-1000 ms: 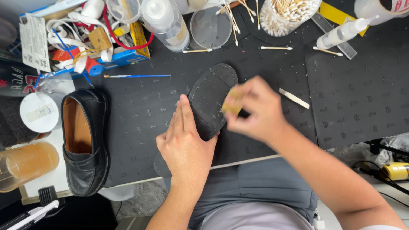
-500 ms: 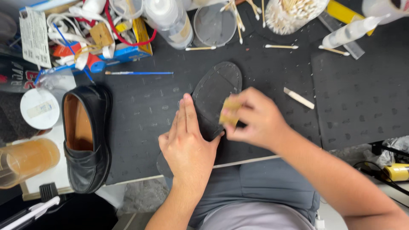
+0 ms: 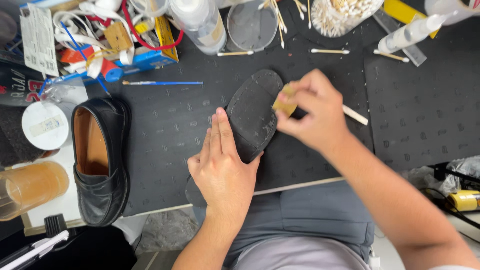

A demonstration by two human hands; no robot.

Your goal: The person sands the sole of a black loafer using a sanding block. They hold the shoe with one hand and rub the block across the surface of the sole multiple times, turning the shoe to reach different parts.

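Observation:
A black shoe [image 3: 252, 112] lies sole up on the dark rubber mat [image 3: 165, 130] in front of me. My left hand [image 3: 221, 167] rests flat on its heel end and holds it down. My right hand [image 3: 312, 112] pinches a small tan block [image 3: 285, 102] and presses it against the right edge of the sole near the toe. The sole looks dusty and scuffed. A second black loafer [image 3: 100, 160] sits upright at the left, its tan lining showing.
Cotton swabs [image 3: 330, 51] lie scattered at the back beside a clear jar of swabs [image 3: 345, 15]. A blue-handled brush [image 3: 162, 83], a clear bottle [image 3: 200, 22], a squeeze bottle [image 3: 407, 32], a cluttered box [image 3: 105, 45] and an amber jar [image 3: 30, 187] surround the mat.
My right hand with the tan block has slid up along the sole's right edge toward the toe. The left hand stays pressed on the heel end.

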